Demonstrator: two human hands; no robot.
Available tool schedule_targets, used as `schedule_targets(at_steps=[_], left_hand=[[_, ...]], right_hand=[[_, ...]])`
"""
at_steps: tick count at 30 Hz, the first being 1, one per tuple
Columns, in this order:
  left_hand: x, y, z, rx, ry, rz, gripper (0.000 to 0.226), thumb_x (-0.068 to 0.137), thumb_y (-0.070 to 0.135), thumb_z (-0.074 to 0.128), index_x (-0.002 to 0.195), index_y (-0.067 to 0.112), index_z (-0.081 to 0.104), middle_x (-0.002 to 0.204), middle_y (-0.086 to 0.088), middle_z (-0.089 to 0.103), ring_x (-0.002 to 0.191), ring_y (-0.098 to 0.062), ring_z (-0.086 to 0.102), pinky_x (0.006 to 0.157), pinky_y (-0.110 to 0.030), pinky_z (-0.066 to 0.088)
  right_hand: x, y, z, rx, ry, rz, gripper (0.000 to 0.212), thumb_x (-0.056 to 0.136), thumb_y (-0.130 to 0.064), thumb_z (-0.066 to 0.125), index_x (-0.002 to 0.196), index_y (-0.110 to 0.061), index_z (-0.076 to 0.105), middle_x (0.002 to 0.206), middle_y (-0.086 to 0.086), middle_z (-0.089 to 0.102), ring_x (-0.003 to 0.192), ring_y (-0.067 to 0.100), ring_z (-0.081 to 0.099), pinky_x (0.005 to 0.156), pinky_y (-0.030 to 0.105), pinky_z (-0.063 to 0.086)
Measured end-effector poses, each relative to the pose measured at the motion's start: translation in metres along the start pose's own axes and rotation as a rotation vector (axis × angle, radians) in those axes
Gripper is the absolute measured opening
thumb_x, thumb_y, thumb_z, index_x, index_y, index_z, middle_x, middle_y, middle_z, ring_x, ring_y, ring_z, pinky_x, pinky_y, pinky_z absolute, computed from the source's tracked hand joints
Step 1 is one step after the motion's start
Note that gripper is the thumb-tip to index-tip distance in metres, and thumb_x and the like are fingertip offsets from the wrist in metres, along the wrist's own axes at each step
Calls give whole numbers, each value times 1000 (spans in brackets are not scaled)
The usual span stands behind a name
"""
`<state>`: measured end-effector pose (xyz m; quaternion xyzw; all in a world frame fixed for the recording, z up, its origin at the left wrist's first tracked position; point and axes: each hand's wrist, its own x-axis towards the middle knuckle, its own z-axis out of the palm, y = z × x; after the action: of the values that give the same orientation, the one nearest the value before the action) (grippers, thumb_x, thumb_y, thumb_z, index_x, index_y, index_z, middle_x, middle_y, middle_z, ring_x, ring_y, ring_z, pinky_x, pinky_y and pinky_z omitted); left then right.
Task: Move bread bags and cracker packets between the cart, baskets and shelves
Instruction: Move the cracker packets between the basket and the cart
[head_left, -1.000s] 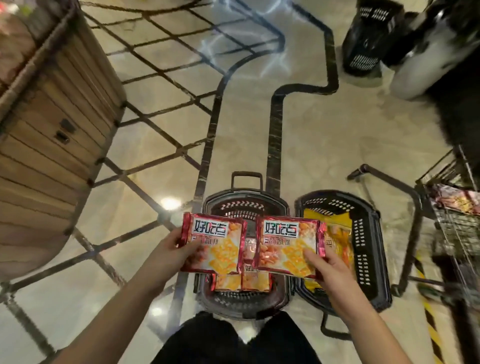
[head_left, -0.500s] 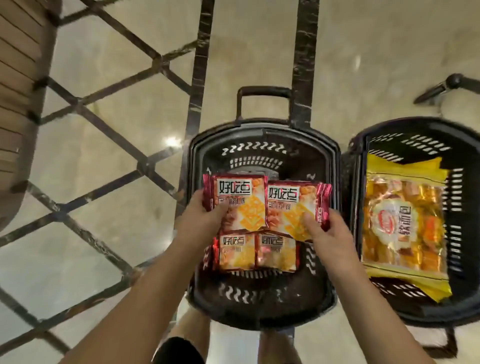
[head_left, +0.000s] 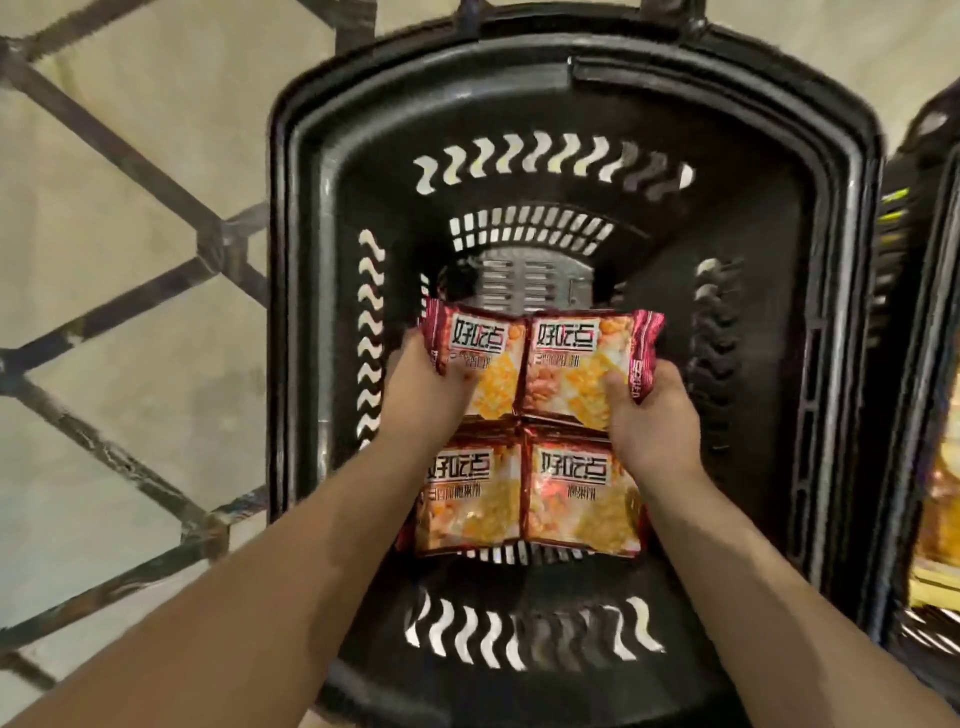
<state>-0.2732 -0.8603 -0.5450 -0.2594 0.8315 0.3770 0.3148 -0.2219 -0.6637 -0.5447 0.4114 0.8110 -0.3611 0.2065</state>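
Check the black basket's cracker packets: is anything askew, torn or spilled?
Nothing serious. Two lying packets sit flat in the black basket; the left hand holds the left packet square. Only the right hand crumples the side seam of the right packet.

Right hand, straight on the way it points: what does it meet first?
Probably the bare slotted floor of the basket, just past the cracker packet the right hand grips; depth is hard to judge.
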Motion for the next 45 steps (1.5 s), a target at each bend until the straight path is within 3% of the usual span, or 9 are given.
schedule_targets(at_steps=[3,5,12,19,23,27,32,37,45], left_hand=[[10,-3,10,14,-8,-21,25,102,22,57,127,22,53,124,-3,65,106,-21,66,95,-39,55],[16,-3,15,23,-6,-63,28,104,21,53,131,19,50,124,-3,65,112,-22,65,100,-37,52],[11,-2,16,151,-31,-23,57,102,10,51,152,0,25,129,-25,57,112,-38,60,84,-38,43],[-9,5,19,453,-123,-71,47,104,19,51,146,7,33,137,-14,48,127,-31,52,99,-42,47],[-4,3,22,523,-146,-93,55,104,22,51,150,1,30,152,-17,31,141,-33,35,109,-43,43],[8,-9,22,495,-186,-147,75,106,21,46,161,0,-2,166,-20,13,152,-35,26,121,-45,33],[5,-8,10,458,-213,-149,76,105,22,46,161,1,1,163,-22,21,150,-32,31,121,-42,32],[-29,22,-22,570,-266,68,58,99,30,57,150,11,36,150,-15,36,137,-32,41,107,-44,44],[-153,143,-104,932,-162,674,79,101,40,56,163,20,12,166,-8,19,153,-26,18,123,-40,25]], right_hand=[[11,7,11,13,-28,21,27,105,-31,56,129,-18,54,111,-3,68,107,21,64,91,36,48],[17,9,16,17,-36,44,26,106,-29,54,130,-20,53,108,-2,67,104,24,66,91,42,53],[26,2,26,-271,-42,119,30,106,-11,40,136,-10,39,122,20,65,109,41,65,86,45,52],[21,-2,36,-498,-69,43,53,103,-12,35,156,-10,26,141,12,35,123,30,48,100,40,48],[24,-8,35,-594,-85,33,55,106,-19,35,157,-4,23,144,14,38,132,33,45,106,42,42],[30,-8,34,-551,-175,70,55,104,-19,38,156,-3,24,152,17,37,137,36,44,109,46,41],[20,-4,19,-475,-248,57,55,103,-25,47,152,-8,29,149,14,37,132,36,48,106,45,44],[-15,-24,-16,-466,-288,-107,64,100,-32,57,155,-12,30,152,13,38,135,34,47,111,46,44],[-114,-103,-129,-442,-187,-440,70,98,-37,63,158,-24,29,162,0,27,149,21,33,122,37,32]])
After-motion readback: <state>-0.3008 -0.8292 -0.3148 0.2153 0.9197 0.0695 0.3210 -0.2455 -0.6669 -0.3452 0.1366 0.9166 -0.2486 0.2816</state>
